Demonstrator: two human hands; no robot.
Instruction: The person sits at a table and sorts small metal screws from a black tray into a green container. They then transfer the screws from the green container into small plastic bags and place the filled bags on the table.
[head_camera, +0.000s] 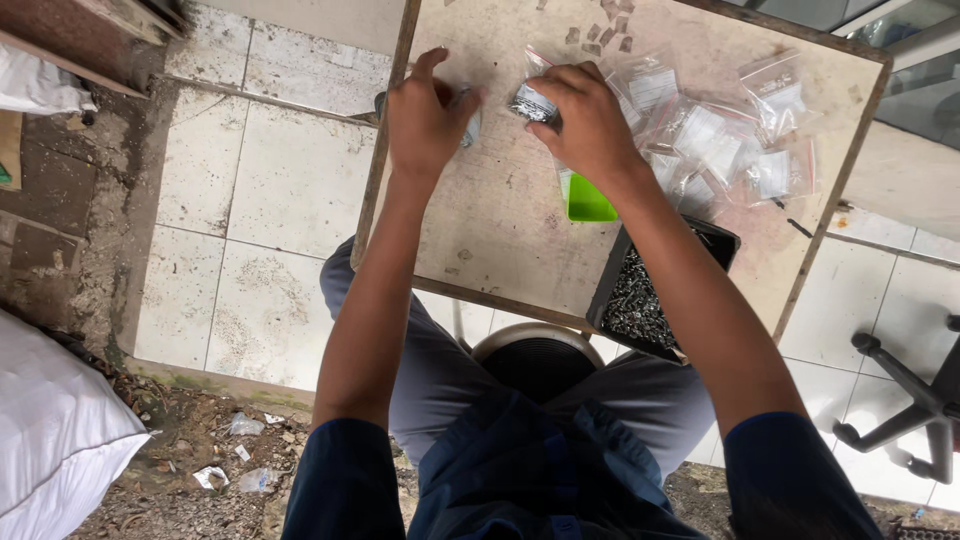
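Small makeshift packing workshop, half outdoors. Worn, stained plywood table (500, 215) on cracked pale floor tiles (270, 190); black tray of small silvery metal screws (640, 300); heap of small clear plastic zip bags (720, 140); bare dirt strewn with litter (200, 450) along the tile edge.

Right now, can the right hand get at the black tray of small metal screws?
Probably yes. The right hand holds a small clear plastic bag, so it is occupied, but the black tray of small metal screws lies open just under that forearm, uncovered.
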